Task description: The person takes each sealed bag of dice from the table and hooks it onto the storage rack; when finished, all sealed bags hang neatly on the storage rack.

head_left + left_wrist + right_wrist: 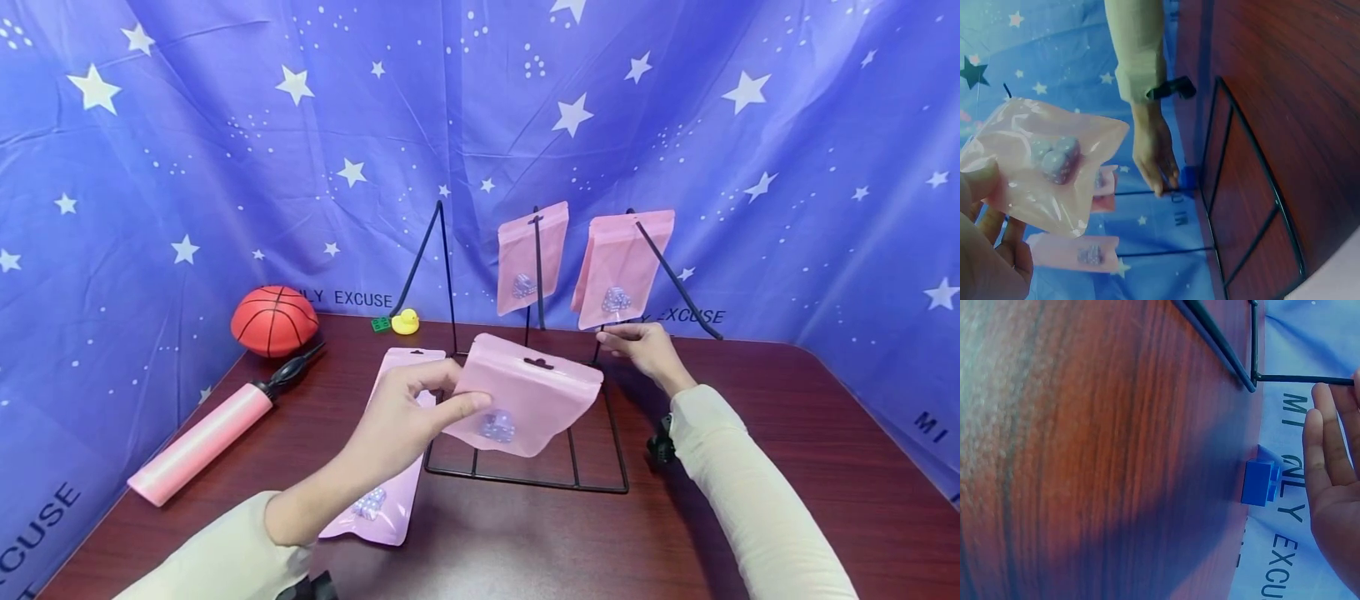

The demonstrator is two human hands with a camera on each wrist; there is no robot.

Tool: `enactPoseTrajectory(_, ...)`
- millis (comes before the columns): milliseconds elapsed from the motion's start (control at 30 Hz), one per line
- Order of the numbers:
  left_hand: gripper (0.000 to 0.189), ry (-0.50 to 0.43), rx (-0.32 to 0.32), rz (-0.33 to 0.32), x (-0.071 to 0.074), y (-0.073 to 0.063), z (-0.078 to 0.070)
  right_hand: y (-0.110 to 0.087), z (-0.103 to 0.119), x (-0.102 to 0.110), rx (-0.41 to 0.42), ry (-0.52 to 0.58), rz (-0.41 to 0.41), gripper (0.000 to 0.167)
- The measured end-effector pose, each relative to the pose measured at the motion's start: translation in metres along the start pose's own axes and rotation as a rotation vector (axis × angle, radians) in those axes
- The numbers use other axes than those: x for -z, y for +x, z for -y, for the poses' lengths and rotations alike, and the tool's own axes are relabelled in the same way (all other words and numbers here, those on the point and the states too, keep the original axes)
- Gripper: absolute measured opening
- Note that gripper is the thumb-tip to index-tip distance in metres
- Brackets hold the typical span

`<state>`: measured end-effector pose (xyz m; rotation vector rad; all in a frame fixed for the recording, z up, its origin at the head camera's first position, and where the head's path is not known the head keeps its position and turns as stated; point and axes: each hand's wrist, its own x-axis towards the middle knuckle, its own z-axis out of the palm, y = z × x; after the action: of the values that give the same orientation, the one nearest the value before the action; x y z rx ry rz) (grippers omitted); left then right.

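Observation:
My left hand [405,408] pinches the edge of a pink zip pouch [555,400] between thumb and fingers, tilted above the rack's base. The pouch has a hanging slot at its top and a small clear window with dotted items inside. My right hand [645,346] holds the right upright of a black wire display rack [525,482], just below the hung pouches; its fingertips are partly cut off in the right wrist view. One pink pouch [551,250] hangs on the middle hook, and pink pouches [630,250] hang on the right hook. The left hook [420,254] is bare.
Another pink pouch [390,508] lies on the table under my left arm. At the left are a pink hand pump [206,442] and a red ball [275,322]. A yellow duck [406,322], a green brick [381,324] and a blue brick [1259,482] stand near the back edge.

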<state>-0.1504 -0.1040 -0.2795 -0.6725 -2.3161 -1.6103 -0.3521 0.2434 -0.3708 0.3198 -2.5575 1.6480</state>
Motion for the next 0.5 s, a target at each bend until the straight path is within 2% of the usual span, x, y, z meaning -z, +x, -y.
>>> enactPoseTrajectory(233, 0.008, -0.088, -0.022, -0.091, -0.014, 0.007, 0.000, 0.000, 0.000, -0.002, 0.012, -0.010, -0.008, 0.033)
enactPoseTrajectory(500, 0.014, -0.166, 0.003, -0.133, -0.025, 0.015, -0.001, 0.000, 0.000, -0.003, 0.011, -0.033, -0.017, 0.032)
